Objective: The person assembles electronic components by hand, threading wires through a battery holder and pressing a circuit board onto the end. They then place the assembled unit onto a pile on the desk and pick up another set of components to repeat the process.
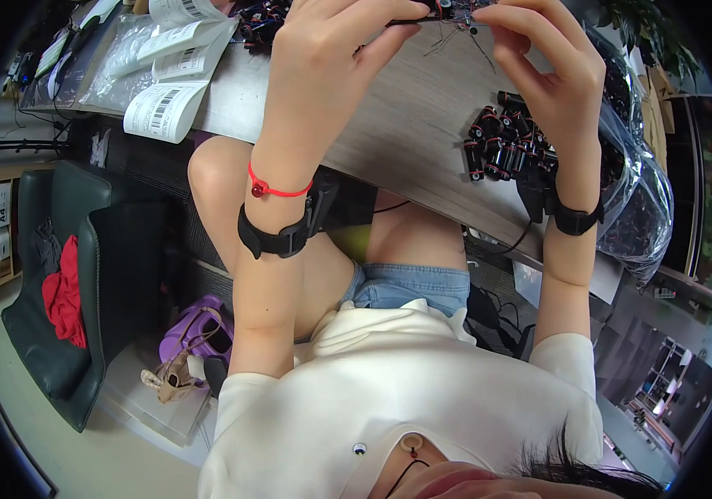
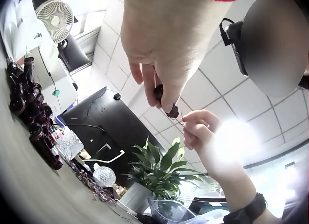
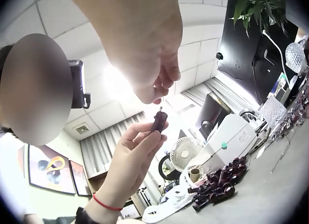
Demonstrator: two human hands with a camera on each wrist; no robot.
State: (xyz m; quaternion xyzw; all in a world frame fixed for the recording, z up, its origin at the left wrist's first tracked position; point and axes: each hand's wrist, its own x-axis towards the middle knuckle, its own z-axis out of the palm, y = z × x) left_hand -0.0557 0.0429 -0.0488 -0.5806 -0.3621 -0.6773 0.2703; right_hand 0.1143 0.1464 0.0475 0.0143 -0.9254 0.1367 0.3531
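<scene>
My left hand (image 1: 322,46), with a red cord bracelet at its wrist, pinches a small dark cylindrical part (image 3: 159,122) between thumb and fingers. A thin silvery tip stands out of the part's upper end in the right wrist view. My right hand (image 3: 149,64) faces it from the other side, fingers curled with the fingertips together right at that tip. A thin metal piece (image 2: 182,119) shows at these fingertips in the left wrist view. Both hands are raised above the table (image 1: 406,133). Several black cylinders with red rings (image 1: 505,141) lie piled beside the right forearm.
Another pile of dark cylinders (image 3: 222,183) lies on the table's left side, near white label sheets (image 1: 165,108). Thin metal wires (image 1: 460,37) lie beyond the hands. A clear plastic bag (image 1: 638,200) sits at the right edge. A potted plant (image 2: 159,166) and a fan (image 3: 186,154) stand behind.
</scene>
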